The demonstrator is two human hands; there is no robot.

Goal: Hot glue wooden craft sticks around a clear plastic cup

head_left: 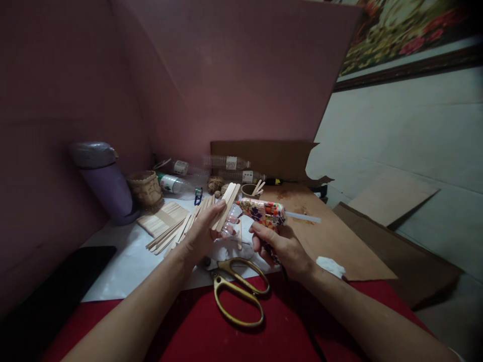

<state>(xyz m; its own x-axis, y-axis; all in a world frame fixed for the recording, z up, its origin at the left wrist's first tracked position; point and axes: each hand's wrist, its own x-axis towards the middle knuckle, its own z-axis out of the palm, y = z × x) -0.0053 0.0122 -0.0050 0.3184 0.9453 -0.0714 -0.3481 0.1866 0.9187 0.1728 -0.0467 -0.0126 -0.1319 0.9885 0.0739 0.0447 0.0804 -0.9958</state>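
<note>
My left hand (209,223) grips a clear plastic bottle piece (231,226), with a few wooden craft sticks (228,203) standing against its side. Whether those sticks are fixed to the plastic I cannot tell. In my right hand (277,246) is a flower-patterned glue gun (262,210), its nozzle pointing left toward the sticks. A whitish glue stick (304,217) juts out of the gun's back end. Below both hands lie large scissors with gold-coloured handles (241,291). Many loose craft sticks (181,229) are spread just left of my left hand.
A purple tumbler (107,183), a carved-looking pot (145,188) and a banded stick bundle (163,218) stand or lie at left. Clear bottles (175,183), a twine ball (216,183) and a small cup (249,190) sit behind. Cardboard (339,246) and crumpled tissue (331,266) lie right.
</note>
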